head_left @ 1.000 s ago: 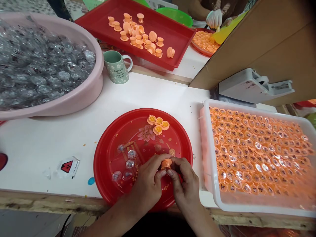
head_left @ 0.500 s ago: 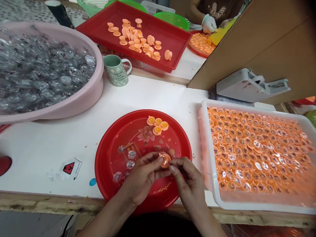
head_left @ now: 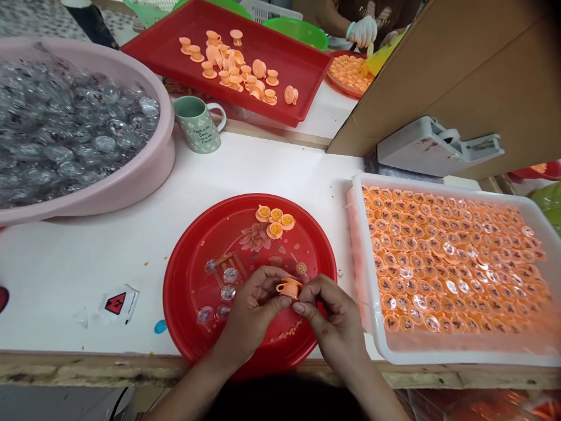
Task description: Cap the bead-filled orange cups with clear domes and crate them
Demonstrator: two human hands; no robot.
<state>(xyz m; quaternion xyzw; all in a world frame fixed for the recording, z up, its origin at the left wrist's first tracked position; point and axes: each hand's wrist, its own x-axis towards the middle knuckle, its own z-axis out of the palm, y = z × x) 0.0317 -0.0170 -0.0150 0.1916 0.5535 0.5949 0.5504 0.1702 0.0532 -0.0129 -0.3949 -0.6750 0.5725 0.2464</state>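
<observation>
A small orange toy teacup point(head_left: 289, 288) is pinched between both hands above a round red tray point(head_left: 184, 245). My left hand point(head_left: 256, 307) closes on its handle side, and my right hand point(head_left: 328, 310) grips the other side with thumb and fingers. The cup is seen from its side, so its inside is hidden. Several orange cups filled with yellow bits point(head_left: 275, 221) stand together at the tray's far side. Clear round discs point(head_left: 228, 283) lie left of my left hand. Loose yellow bits point(head_left: 289, 332) are scattered near the tray's front.
A white bin point(head_left: 379, 345) with rows of capped orange cups stands right. A pink tub point(head_left: 164, 134) of clear wrapped pieces is left, beside a green mug point(head_left: 199, 126). Behind are a red tray point(head_left: 302, 70) of cups, a tape dispenser point(head_left: 432, 149) and a co-worker's gloved hand point(head_left: 363, 32).
Both hands have turned the toy teacup, from its glossy round top facing me to its side. The view has shifted slightly. The co-worker's gloved hand has moved.
</observation>
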